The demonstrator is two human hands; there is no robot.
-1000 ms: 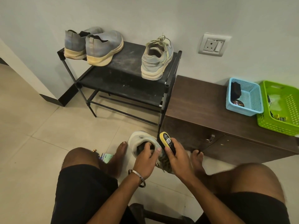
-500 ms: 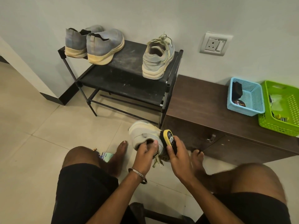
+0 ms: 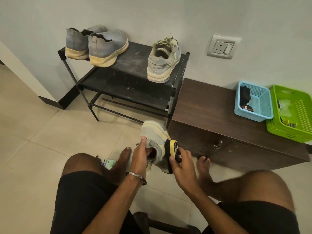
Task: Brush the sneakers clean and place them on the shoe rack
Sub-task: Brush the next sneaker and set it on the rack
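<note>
Left hand (image 3: 141, 153) grips the pale grey-and-cream laced sneaker (image 3: 154, 137) at its collar, fingers curled inside. Right hand (image 3: 181, 168) fingers wrap the yellow-backed black-bristled brush (image 3: 172, 150), bristles touching the sneaker's side. Matching sneaker (image 3: 163, 62) sits on the black metal shoe rack (image 3: 128, 76), far.

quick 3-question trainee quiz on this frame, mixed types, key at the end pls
1. True or false: the right hand holds the yellow brush against the sneaker that the left hand grips.
2. How many shoes stand on the top shelf of the shoe rack? A) one B) two C) three D) four
3. Fill in: on the brown cabinet, the blue basket sits beside a ____ basket.

Key: 1 true; 2 C; 3 green
</note>
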